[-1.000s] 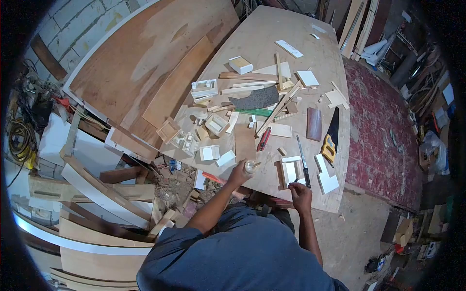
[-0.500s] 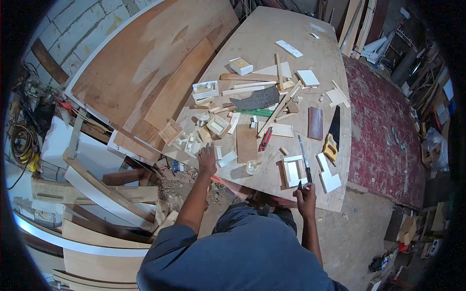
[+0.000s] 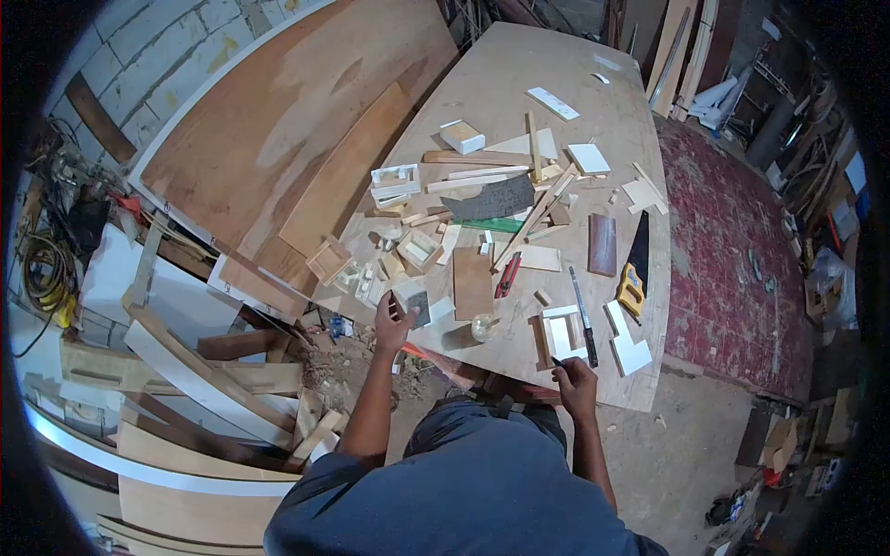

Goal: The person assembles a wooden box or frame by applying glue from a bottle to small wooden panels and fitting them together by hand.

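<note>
My left hand (image 3: 396,326) is at the table's near left edge, fingers bent. Its thumb overlaps a small flat grey piece (image 3: 419,309), which it seems to grip. At the near right edge, my right hand (image 3: 577,382) is closed on a slim dark stick like a pencil (image 3: 556,361), its tip pointing at a white box frame (image 3: 560,334). Just beyond that hand lies a long narrow blade with a black handle (image 3: 590,345), apart from the fingers. A glass jar (image 3: 483,327) stands between my hands.
A yellow-handled handsaw (image 3: 632,289), a red utility knife (image 3: 507,275) and a dark brown block (image 3: 602,245) lie on the plywood table (image 3: 519,65). Wood strips, small boxes and a grey curved sheet (image 3: 491,197) crowd its middle. Large boards (image 3: 278,139) lean at left.
My left hand has gone from lying flat to bent fingers, and the grey piece now shows beside it. My right hand has drawn back from the black handle toward the white frame.
</note>
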Available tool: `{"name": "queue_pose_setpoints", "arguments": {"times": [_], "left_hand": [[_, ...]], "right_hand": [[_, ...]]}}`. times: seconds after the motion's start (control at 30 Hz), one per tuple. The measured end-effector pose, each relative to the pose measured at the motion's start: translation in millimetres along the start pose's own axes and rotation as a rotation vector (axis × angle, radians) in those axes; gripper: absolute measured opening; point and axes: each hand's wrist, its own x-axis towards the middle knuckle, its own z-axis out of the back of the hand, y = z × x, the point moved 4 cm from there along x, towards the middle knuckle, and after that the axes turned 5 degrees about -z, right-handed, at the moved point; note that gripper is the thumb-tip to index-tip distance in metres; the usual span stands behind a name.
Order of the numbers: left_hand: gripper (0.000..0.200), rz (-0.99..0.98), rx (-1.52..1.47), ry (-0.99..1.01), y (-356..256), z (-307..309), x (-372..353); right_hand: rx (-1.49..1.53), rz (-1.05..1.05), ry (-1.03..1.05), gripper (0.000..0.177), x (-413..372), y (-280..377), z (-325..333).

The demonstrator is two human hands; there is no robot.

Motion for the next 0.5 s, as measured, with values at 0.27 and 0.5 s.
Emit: {"name": "queue_pose_setpoints", "arguments": {"times": [0.27, 0.5], "left_hand": [[0.060, 0.128, -0.348, 0.052, -22.4, -8.5, -39.6], [0.075, -0.199, 0.040, 0.150, -63.4, -8.2, -59.0]], "right_hand": [[-0.432, 0.329, 0.087, 0.012, 43.8, 39.7, -56.0], [-0.589, 0.430, 0.097, 0.012, 82.8, 65.2, -104.0]]}}
